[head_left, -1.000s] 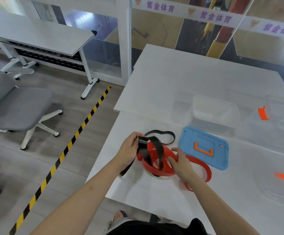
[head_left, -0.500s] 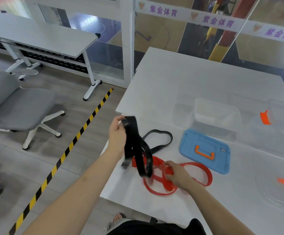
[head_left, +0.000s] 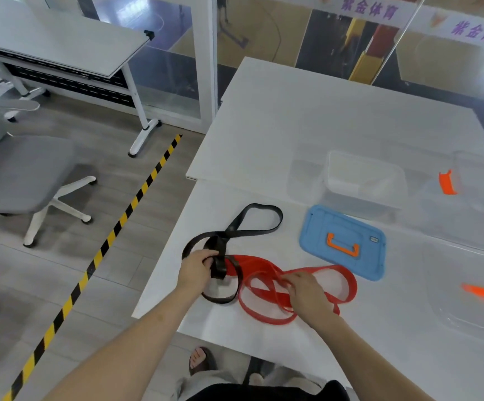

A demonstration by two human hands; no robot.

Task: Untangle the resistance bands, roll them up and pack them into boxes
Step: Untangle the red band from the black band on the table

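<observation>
Table | left hand: black band | right hand: red band, probably

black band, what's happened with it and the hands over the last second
The left hand lifted the black band up out of the red band, then brought it down onto the table left of it, grip kept; one black loop overlaps the red edge. The right hand stayed on the red band. Blue lid and clear box stayed put.
</observation>
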